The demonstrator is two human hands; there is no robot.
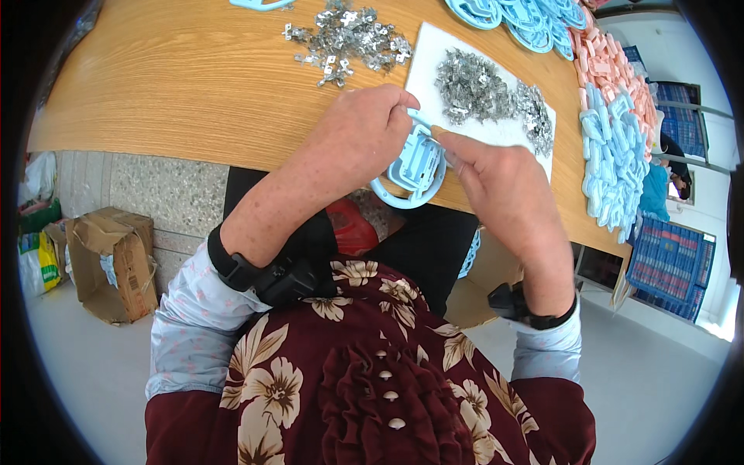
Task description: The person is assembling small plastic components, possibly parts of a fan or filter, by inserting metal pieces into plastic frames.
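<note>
A light blue plastic housing (422,159), with a round open ring and a boxy middle, is held at the table's near edge. My left hand (370,128) is closed around its upper left side, the fingers curled in. On the opposite side, my right hand (496,172) has thumb and fingers pinched together at the housing's upper right. Whatever small piece sits in that pinch is too small to make out. Just beyond my hands, small silver metal clips (473,87) lie heaped on a white board (424,58).
A looser pile of metal pieces (353,43) lies at the far left on the wooden table (186,85). More blue rings (535,23) are stacked at the back right, beside pink parts (608,66) and blue parts (612,155). A cardboard box (116,263) stands on the floor at left.
</note>
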